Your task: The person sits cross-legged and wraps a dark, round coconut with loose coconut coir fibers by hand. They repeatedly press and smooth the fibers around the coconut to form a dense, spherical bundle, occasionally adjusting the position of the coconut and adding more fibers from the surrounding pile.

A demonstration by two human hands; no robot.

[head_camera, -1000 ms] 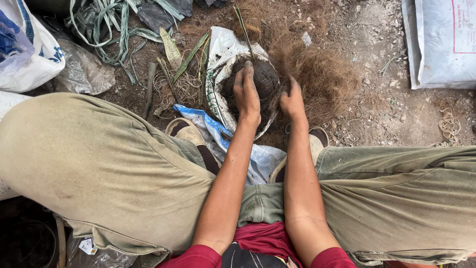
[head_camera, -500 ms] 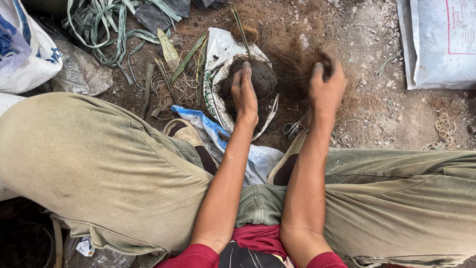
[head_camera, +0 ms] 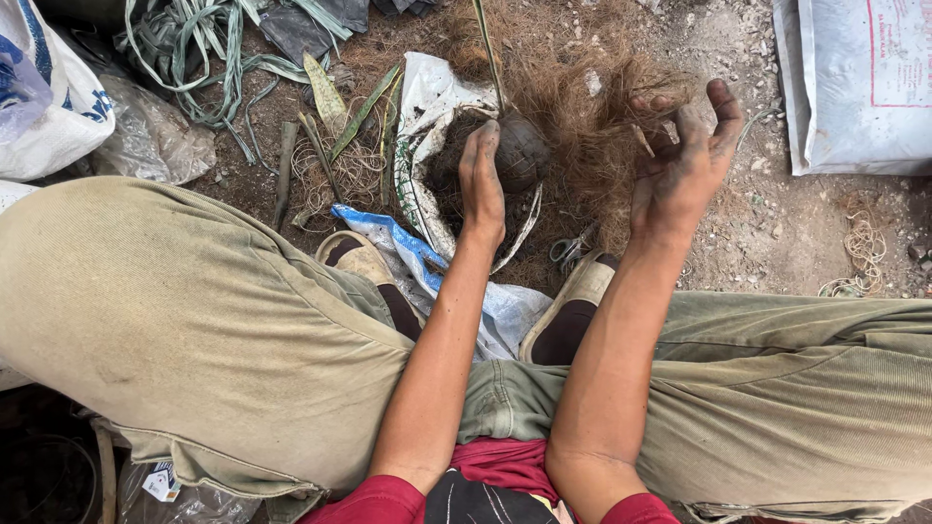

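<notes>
at the far left edge lies a white and blue bag (head_camera: pixel 44 107), with a crumpled clear plastic sheet (head_camera: pixel 155 141) just beside it. in the upper left of the frame a tangle of green straps (head_camera: pixel 209 53) lies on the dirt, and long green leaves (head_camera: pixel 335 107) lie a little to the right of them. near the middle, a white plastic sack (head_camera: pixel 427 97) is folded open on the ground, and inside it sits a dark round ball of soil (head_camera: pixel 519 155) with a thin stem standing up from its top. the left hand (head_camera: pixel 482 180) rests flat against the left side of the ball, fingers pressed together and pointing up the frame. a heap of brown fibre (head_camera: pixel 573 87) lies around and behind the ball. small scissors (head_camera: pixel 571 247) lie on the ground below the fibre, between the two shoes. the right hand (head_camera: pixel 684 165) is raised to the right of the ball, apart from it, palm up and dirty, fingers spread and half curled with wisps of fibre at the fingertips. in the upper right corner lies a white sack (head_camera: pixel 854 82). khaki trousers (head_camera: pixel 194 330) fill the lower frame.
</notes>
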